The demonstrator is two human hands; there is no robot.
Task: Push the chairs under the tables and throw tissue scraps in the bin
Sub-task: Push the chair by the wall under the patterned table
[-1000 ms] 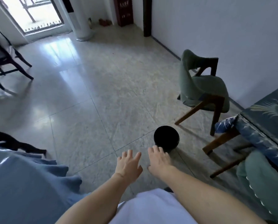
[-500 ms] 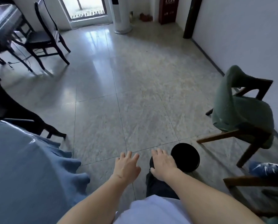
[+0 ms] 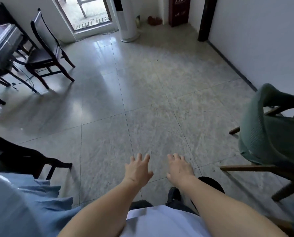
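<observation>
Both hands, left [image 3: 138, 169] and right [image 3: 179, 167], are held out empty, fingers spread, above the floor [image 3: 142, 100]; the bin [image 3: 213, 184] is partly hidden beneath the right forearm.

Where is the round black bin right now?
In the head view the black bin stands on the floor at bottom right, partly hidden under the right hand's forearm, just left of the green chair.

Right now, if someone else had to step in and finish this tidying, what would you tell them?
Left hand and right hand: both open, empty, held out over the floor.
Black bin sits by the feet, partly behind the right forearm.
Green chair on the right stands out on the floor, no table beside it in view.
Dark chair far left stands pulled out from its table.
No tissue scraps visible.
Left: push chairs in.
</observation>
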